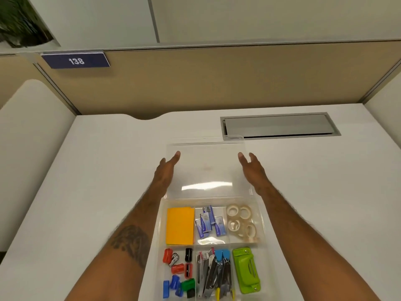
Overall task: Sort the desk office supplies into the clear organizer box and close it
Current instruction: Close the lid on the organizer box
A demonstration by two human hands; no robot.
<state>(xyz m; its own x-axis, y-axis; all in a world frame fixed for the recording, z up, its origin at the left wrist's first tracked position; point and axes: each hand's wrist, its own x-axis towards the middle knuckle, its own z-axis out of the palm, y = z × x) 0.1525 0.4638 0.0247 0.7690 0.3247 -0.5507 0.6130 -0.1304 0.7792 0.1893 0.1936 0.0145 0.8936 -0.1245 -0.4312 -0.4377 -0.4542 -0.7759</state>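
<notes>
Palms flat, left hand (166,172) and right hand (252,173) sit beside the clear lid (206,166), holding nothing, maybe to shut it.

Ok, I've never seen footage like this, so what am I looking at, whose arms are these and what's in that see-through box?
There is no machine here. A person wears a camera on the head, so this one picture looks down along their own bare arms. The left hand and right hand reach with straight fingers to the side edges of the clear plastic lid, which stands open; nothing is plainly gripped. On the white desk sits the clear divided organizer box, holding an orange paper pad, small blue boxes, clear tape rolls, small coloured sharpeners, metal staplers and a green hole punch.
</notes>
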